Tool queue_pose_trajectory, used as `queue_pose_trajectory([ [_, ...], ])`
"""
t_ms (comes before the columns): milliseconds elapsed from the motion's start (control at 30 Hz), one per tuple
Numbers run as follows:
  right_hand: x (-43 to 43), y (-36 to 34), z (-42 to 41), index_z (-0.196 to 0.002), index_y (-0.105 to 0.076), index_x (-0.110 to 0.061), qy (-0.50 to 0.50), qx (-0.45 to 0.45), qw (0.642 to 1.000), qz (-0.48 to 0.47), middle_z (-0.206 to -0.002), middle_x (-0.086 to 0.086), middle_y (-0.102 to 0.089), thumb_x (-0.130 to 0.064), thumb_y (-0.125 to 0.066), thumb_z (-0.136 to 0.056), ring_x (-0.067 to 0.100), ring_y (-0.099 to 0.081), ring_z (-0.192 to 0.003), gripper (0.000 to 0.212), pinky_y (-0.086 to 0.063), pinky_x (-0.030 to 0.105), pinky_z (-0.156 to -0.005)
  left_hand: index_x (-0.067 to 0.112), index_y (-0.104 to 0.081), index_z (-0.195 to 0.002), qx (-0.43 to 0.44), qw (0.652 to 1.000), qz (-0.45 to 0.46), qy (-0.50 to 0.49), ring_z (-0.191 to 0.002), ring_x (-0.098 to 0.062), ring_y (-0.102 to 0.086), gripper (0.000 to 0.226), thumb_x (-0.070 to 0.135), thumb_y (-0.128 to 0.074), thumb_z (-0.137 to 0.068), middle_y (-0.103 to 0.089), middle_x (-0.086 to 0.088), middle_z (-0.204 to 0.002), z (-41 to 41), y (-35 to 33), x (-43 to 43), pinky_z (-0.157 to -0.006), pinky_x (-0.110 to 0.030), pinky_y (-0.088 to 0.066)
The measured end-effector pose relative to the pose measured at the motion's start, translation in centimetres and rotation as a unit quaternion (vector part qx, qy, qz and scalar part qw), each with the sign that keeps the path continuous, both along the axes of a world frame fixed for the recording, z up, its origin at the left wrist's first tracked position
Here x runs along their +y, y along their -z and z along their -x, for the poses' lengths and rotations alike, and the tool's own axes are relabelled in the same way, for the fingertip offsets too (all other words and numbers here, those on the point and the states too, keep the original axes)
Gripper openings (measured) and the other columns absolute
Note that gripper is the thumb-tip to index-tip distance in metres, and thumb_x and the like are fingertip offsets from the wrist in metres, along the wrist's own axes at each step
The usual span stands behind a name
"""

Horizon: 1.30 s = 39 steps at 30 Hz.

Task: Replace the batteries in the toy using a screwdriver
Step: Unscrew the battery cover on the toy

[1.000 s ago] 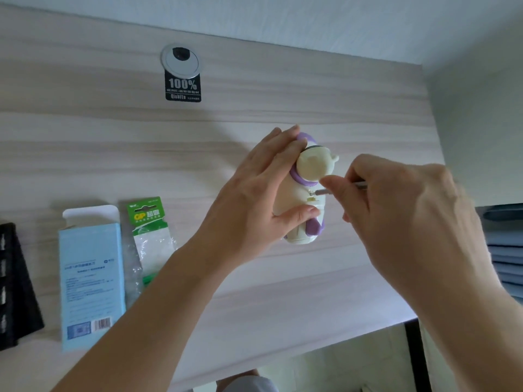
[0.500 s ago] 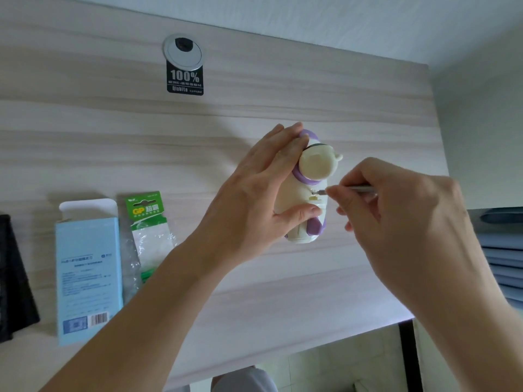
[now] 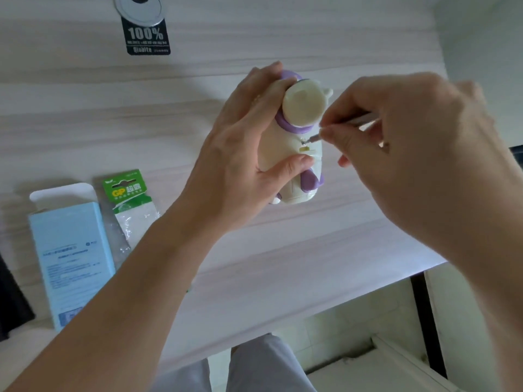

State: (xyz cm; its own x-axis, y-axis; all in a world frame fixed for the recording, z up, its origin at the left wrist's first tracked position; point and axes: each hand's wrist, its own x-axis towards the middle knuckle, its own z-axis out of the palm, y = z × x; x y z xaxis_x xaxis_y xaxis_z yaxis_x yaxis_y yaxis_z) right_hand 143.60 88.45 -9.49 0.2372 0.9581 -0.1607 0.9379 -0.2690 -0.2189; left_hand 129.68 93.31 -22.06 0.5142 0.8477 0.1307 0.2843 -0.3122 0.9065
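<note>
A cream and purple toy figure (image 3: 300,108) stands upright on the wooden desk (image 3: 85,114), its back toward me. My left hand (image 3: 243,154) wraps around its left side, thumb pressed on the lower back. My right hand (image 3: 410,142) pinches a thin metal screwdriver (image 3: 351,121) whose tip sits on a small screw (image 3: 303,142) just below the purple collar. A small yellowish slot lies under the screw. A green GP battery pack (image 3: 128,199) lies at the left on the desk.
A light blue carton (image 3: 68,250) with its flap open lies beside the battery pack. A dark object (image 3: 11,304) pokes in at the left edge. A round cable grommet (image 3: 138,8) with a black 100% label sits at the back. The desk's front edge runs diagonally below my arms.
My right hand has rolled slightly on the screwdriver while the tip stays at the screw. The camera has moved closer and lower. My left hand keeps the same hold on the toy.
</note>
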Motion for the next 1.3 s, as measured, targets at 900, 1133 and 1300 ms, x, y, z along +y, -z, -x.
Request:
queue_pose_trajectory([
  [900,-0.3,0.7,-0.7,-0.087,-0.069,-0.018,-0.042,0.01,0.998,-0.048,-0.074,-0.002,-0.069,-0.023,-0.064,-0.094,0.02,-0.066,-0.07,0.01,-0.043,0.033,-0.07,0.011,-0.047,-0.145,0.005,1.0,-0.015,0.007,-0.148,-0.016,-0.031,0.069,0.033,-0.074,-0.085,-0.035,-0.003,-0.155,0.0,0.1,0.0,-0.117,-0.036,-0.035],
  [1133,-0.5,0.4,0.3,-0.1,-0.063,-0.024,-0.011,-0.015,1.0,-0.022,-0.084,-0.003,-0.066,-0.046,-0.059,-0.088,0.026,-0.062,-0.074,0.025,-0.054,0.042,-0.074,0.01,-0.047,-0.146,0.004,1.0,-0.017,0.0,-0.147,-0.015,-0.032,0.07,0.038,-0.068,-0.084,-0.035,-0.005,-0.156,0.2,0.0,-0.1,-0.119,-0.03,-0.031],
  [1300,-0.8,1.0,-0.2,-0.084,-0.066,-0.018,0.003,0.008,0.998,-0.065,-0.067,0.0,-0.066,-0.04,-0.061,-0.096,0.026,-0.064,-0.066,0.025,-0.05,0.035,-0.065,0.013,-0.049,-0.145,0.01,1.0,-0.015,-0.004,-0.146,-0.013,-0.033,0.07,0.036,-0.074,-0.084,-0.035,-0.002,-0.156,0.2,0.0,-0.1,-0.117,-0.031,-0.034],
])
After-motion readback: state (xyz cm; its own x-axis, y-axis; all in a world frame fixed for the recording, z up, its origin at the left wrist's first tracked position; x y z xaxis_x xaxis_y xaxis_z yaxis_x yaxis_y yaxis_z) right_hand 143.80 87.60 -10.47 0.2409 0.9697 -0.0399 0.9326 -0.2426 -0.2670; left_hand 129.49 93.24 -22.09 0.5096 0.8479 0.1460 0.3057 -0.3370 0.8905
